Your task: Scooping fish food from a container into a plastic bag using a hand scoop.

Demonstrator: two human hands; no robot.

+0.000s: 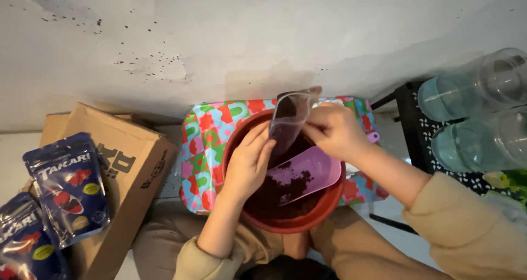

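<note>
Nearest the camera: tan trouser legs and tan sleeves of the person, seated behind a round red basin (307, 221) that rests at the lap edge. Basin holds dark brown granular material (274, 195). A pink plastic scoop (307, 173) lies inside the basin, partly loaded with the same granules, not held by either hand. Left hand (248, 162): fingers loosely curled, fingertips touching the lower left side of a small clear pouch (288, 121), supporting it. Right hand (332, 131): fingers pinched on the right edge of the pouch near its top. Pouch is held upright over the basin, mouth upward; dark material shows through its lower part. Under the basin: a tray (203, 148) with a bright multicoloured pattern, on a pale floor. Left of tray: a brown cardboard box (132, 165), with two dark blue printed sachets (68, 189) lying against it at the lower left. Right of tray: a black perforated stand (417, 143) carrying two clear plastic jars (477, 85) on their sides. Farthest: a grey-white wall (219, 33), speckled with dark spots.
</note>
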